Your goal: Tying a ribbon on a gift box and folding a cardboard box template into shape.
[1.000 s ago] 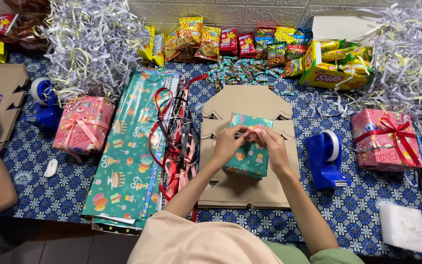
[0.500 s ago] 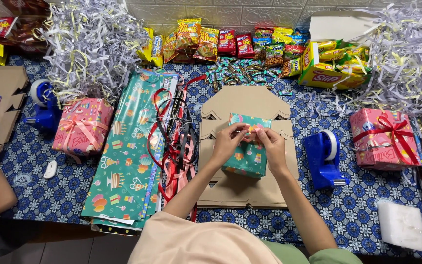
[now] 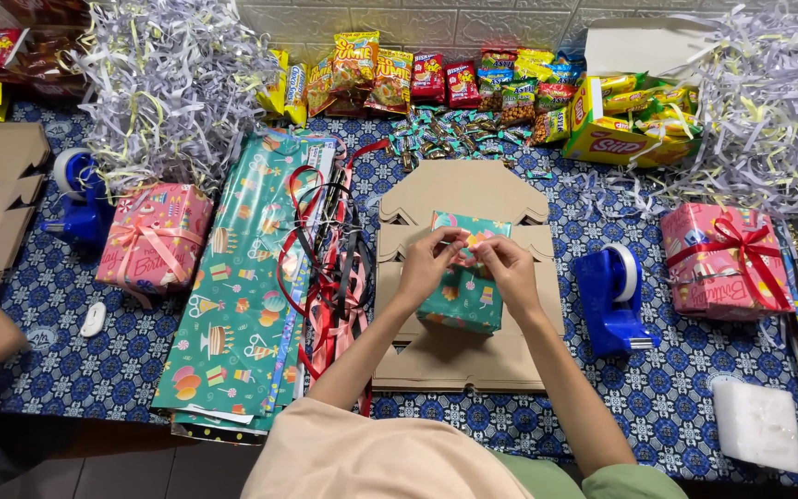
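Blue patterned tablecloth (image 3: 75, 360), tiled wall behind; both hands' fingers (image 3: 450, 248) pinch teal gift box (image 3: 462, 294).

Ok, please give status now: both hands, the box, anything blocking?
Left hand and right hand pinching top of teal wrapped box. Box on flat cardboard. Nothing blocking.

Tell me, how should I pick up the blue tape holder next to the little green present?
Grab the blue tape holder by its narrow middle, coming down from above with fingers on its two long sides. It stands upright on the table, the tape roll sits at the top end, and the space around it looks free, probably the easiest way.
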